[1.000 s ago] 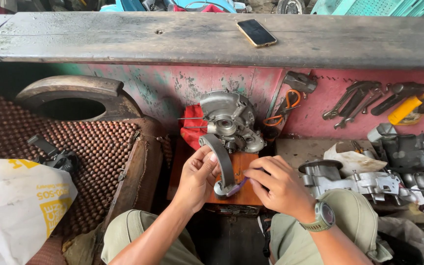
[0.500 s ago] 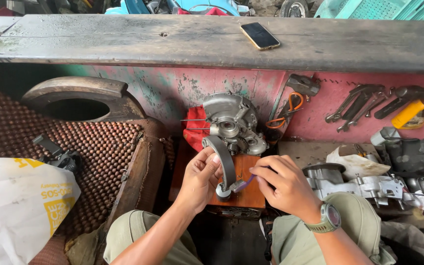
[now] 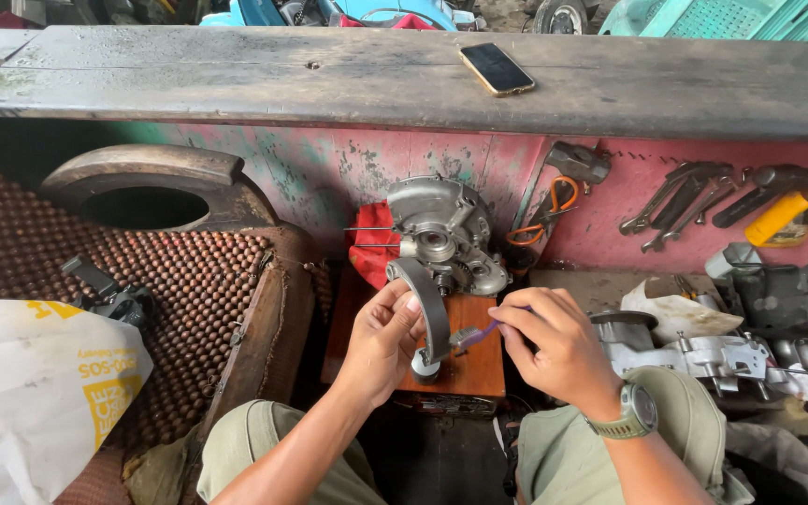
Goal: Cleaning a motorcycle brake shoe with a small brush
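My left hand point(image 3: 381, 337) grips a curved grey metal shoe point(image 3: 427, 304) upright, its round lower end resting on a small wooden stand point(image 3: 465, 369). My right hand point(image 3: 549, 341), with a watch on the wrist, holds a small purple-handled brush point(image 3: 474, 335) whose head touches the shoe's inner face. Just behind the shoe sits a grey engine casing point(image 3: 441, 234) on a red cloth point(image 3: 373, 243).
A phone point(image 3: 496, 68) lies on the wooden plank point(image 3: 236, 75) above. Wrenches point(image 3: 694, 192), orange-handled pliers point(image 3: 544, 210) and a yellow tool hang on the pink wall. More engine parts point(image 3: 703, 351) lie at right; a beaded seat mat point(image 3: 170, 299) and white bag point(image 3: 39, 383) at left.
The view has shifted slightly. Both hands stay on the shoe and brush, the brush shifting a little against the shoe's inner face.
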